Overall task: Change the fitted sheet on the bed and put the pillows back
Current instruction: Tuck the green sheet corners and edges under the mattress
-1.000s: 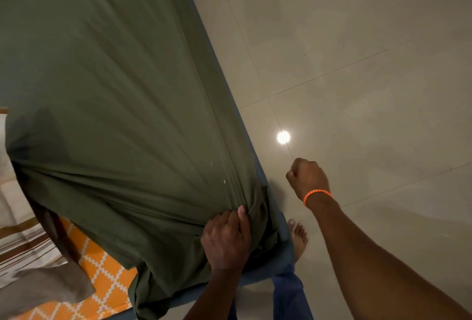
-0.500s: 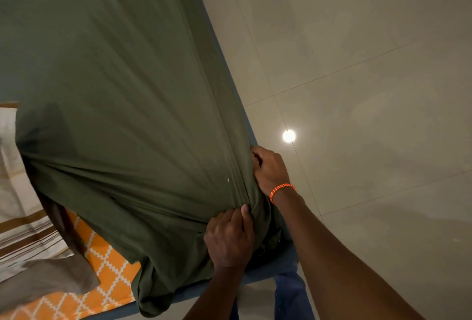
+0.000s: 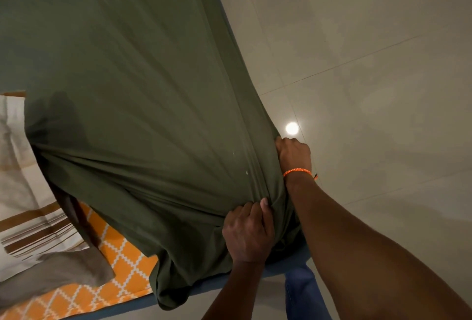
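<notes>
A dark green fitted sheet (image 3: pixel 132 95) stretches over most of the bed, bunched into folds at the near right corner. My left hand (image 3: pixel 249 233) grips that bunched corner from above, fingers curled into the cloth. My right hand (image 3: pixel 293 155), with an orange band on the wrist, grips the sheet's side edge just beyond, along the bed's right side. The blue mattress edge (image 3: pixel 293 263) shows under the corner. An orange and white patterned cover (image 3: pixel 120 266) lies bare at the near left.
A white pillow with brown stripes (image 3: pixel 28 217) and a grey cloth (image 3: pixel 56 273) lie at the near left on the bed. Pale floor tiles (image 3: pixel 370 77) run along the right of the bed, with a bright light reflection. My blue trouser leg (image 3: pixel 301 294) is below the corner.
My right hand came in from over the floor to the bed's side and took hold of the sheet edge, then slid a little farther along it. My left hand stayed on the corner.
</notes>
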`<state>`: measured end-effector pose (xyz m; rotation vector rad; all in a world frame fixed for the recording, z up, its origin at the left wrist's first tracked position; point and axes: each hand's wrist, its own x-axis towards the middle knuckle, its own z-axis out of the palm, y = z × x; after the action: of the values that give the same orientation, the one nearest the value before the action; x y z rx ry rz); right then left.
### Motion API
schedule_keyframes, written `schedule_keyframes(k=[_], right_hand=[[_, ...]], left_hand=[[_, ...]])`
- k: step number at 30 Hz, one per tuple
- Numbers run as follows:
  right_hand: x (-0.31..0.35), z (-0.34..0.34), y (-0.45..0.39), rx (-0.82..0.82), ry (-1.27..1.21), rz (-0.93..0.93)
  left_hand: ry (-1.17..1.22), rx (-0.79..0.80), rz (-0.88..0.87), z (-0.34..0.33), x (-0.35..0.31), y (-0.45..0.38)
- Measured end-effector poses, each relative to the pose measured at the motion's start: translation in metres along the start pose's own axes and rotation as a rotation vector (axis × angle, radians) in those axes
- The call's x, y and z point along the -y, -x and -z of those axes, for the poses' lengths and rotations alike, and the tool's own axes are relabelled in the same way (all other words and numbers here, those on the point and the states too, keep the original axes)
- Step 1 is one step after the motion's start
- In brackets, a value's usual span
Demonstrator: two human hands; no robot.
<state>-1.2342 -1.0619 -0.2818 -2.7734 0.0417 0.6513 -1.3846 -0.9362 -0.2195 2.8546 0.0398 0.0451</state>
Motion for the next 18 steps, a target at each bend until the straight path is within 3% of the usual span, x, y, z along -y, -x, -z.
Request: schedule_keyframes(k=[3,7,11,15,18], right_hand=[[0.001,-0.005,0.013,-0.025,-0.213,0.088],[0.012,0.006,0.04,0.001,-0.508,-0.013],[0.014,0.005,0.035,0.115,-0.89,-0.26],[0.024,-0.004,0.047,0.109,-1.218,-0.514],[0.033,-0.012,0.075,0.061,-1.442,-0.462]], left_hand=[[0.007,-0.014,0.012,0.0,0.0,0.0],[0.003,-0.039,0.004,0.0,0.001,0.0],[0.021,-0.034,0.005,-0.002,0.002,0.002],[-0.001,-0.042,0.0,-0.003,0.003,0.004],[-0.009,-0.058,-0.012,-0.001,0.003,0.005]])
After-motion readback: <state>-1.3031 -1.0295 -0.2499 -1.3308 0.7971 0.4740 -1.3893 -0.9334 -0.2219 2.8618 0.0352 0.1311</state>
